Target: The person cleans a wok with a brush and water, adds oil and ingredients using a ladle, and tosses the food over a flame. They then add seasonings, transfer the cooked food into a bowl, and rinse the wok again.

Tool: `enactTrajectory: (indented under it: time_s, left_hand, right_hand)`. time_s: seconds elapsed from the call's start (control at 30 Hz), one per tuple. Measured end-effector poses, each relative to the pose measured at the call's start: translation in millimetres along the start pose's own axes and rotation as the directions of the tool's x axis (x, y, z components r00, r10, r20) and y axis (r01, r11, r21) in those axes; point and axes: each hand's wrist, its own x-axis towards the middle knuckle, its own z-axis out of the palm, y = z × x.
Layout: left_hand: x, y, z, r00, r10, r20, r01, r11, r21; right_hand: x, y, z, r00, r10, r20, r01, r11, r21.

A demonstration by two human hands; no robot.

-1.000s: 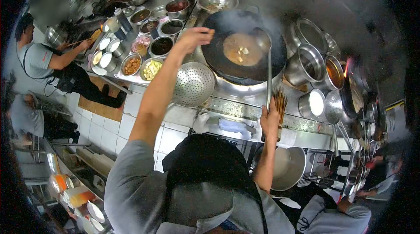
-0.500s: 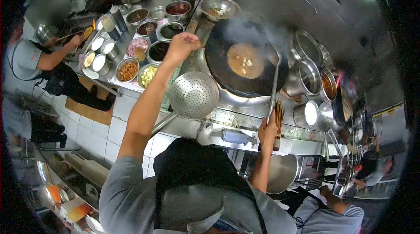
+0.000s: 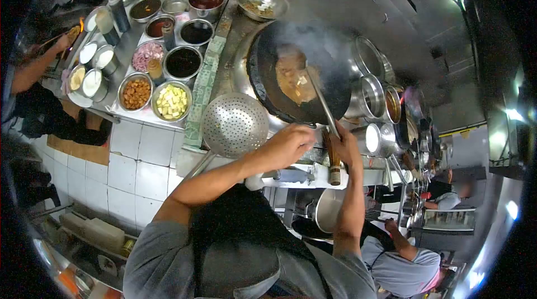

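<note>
A black wok (image 3: 260, 83) sits on the stove with brown, bubbling liquid (image 3: 291, 87) and a few pale pieces in it; steam rises from it. My right hand (image 3: 347, 147) is wrapped around the handle of a metal ladle (image 3: 320, 97), whose bowl end dips into the wok. My left hand (image 3: 288, 145) is just off the wok's near rim with its fingers curled; what they hold, if anything, is hidden. A perforated strainer (image 3: 235, 123) lies left of the wok, partly behind my left forearm. Below my right hand stands a bamboo brush (image 3: 334, 171).
To the left are bowls of diced yellow-green pieces (image 3: 172, 102), brown chunks (image 3: 136, 93), chopped pink pieces (image 3: 148, 56) and dark sauce (image 3: 183, 62). A metal bowl (image 3: 263, 2) stands behind the wok. Metal pots (image 3: 372, 95) line the right. Co-workers (image 3: 400, 262) stand on both sides.
My left hand has come down from above the sauce bowls to the wok's near rim. The ladle has swung left into the liquid, and the wok looks tilted. My view has shifted too.
</note>
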Motion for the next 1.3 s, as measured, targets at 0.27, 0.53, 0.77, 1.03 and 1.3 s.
enactTrajectory:
  time_s: [0.27, 0.53, 0.77, 1.03, 1.3]
  left_hand:
    - [-10, -5, -1, 0.997, -0.067, 0.044, 0.05, 0.948, 0.314]
    - [23, -41, 30, 0.995, -0.096, -0.036, 0.102, 0.899, 0.425]
    - [33, -42, 57, 0.976, -0.154, -0.153, 0.212, 0.831, 0.515]
    - [23, 22, 56, 0.957, -0.113, -0.267, 0.251, 0.785, 0.566]
    - [8, 26, 83, 0.943, -0.145, -0.3, 0.294, 0.786, 0.545]
  right_hand:
    - [-55, 33, -27, 0.983, 0.111, -0.149, -0.142, 0.966, -0.217]
    - [-29, 32, 10, 0.941, 0.331, 0.069, -0.332, 0.867, 0.372]
    - [-33, 45, -26, 0.7, -0.097, 0.708, -0.699, -0.296, 0.651]
    - [-60, 35, -60, 0.977, -0.036, 0.211, -0.073, 0.871, 0.485]
    - [-33, 58, -36, 0.993, -0.102, -0.065, 0.104, 0.994, 0.023]
